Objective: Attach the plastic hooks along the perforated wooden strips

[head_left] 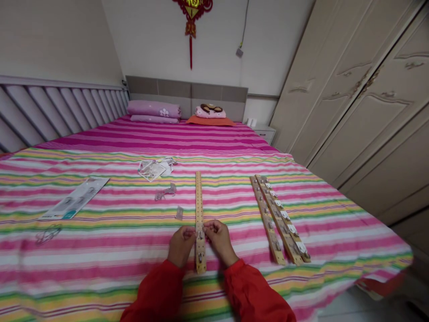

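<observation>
A narrow wooden strip (pixel 199 201) with rows of small holes lies lengthwise on the striped bed cover. Two small metal hooks sit on its near part, one (pixel 200 257) close to the near end and another (pixel 200 235) between my hands. My left hand (pixel 182 243) is at the strip's left edge, fingers pinched beside the farther hook. From the right, my right hand (pixel 219 239) reaches the same spot, thumb and fingers together at the strip's edge. What either pinch holds is too small to make out. A small clear bag (pixel 179 213) lies left of the strip.
Three strips with hooks (pixel 276 219) lie to the right. Further left are a plastic bag (pixel 165 191), a pile of packets (pixel 156 169), a long flat package (pixel 77 199) and a tangled clear item (pixel 48 233). Pillows (pixel 154 109) rest by the headboard; a wardrobe (pixel 362 98) stands at right.
</observation>
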A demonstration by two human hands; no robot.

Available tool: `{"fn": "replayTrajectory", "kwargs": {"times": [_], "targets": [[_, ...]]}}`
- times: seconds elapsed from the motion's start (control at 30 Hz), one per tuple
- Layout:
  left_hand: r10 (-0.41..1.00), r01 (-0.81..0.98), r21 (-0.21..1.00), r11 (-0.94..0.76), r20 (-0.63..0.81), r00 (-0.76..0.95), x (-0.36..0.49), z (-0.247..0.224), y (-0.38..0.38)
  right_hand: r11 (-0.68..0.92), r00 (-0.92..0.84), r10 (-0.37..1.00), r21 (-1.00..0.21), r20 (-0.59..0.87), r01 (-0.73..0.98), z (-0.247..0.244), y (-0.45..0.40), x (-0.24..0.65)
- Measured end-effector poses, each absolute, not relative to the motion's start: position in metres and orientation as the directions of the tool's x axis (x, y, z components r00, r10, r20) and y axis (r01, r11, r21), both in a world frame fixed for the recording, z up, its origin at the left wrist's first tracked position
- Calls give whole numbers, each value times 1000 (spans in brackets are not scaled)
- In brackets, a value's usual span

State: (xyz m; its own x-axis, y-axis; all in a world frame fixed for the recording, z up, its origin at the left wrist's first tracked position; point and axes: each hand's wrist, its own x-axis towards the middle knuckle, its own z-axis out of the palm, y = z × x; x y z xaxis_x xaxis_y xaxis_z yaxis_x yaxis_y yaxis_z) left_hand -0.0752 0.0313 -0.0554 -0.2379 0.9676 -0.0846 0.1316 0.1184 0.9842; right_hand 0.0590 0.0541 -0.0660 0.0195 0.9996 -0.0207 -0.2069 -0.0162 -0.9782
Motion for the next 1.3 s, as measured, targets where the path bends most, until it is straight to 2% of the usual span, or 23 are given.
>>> {"fn": "replayTrajectory", "kwargs": {"times": [0.4, 0.63, 0.7, 0.8, 0.93, 1.07, 1.3], "targets": [[965, 97, 989, 115, -88, -247, -74, -56, 29, -13, 19, 1000, -976, -17, -218, -67, 53, 60], [982, 56, 993, 103, -93, -166, -74, -55, 27, 9, -6, 1000, -979, 10, -205, -71, 53, 60], [985, 81, 994, 78, -64, -160, -75, -57, 26, 54, -4, 998, -986, 55, -156, -72, 51, 61], [988, 179, 984, 7, 22, -156, -78, -59, 26, 204, -7, 979, -979, 204, 15, -71, 45, 63], [994, 283, 959, -35, 64, -93, -81, -61, 27, 367, -112, 930, -910, 351, 192, -68, 38, 63], [998, 337, 941, -40, 55, -35, -83, -59, 30, 412, -221, 905, -875, 363, 253, -70, 38, 64], [1000, 348, 937, 3, -4, 3, -87, -56, 33, 412, -301, 892, -882, 338, 228, -75, 39, 71]]}}
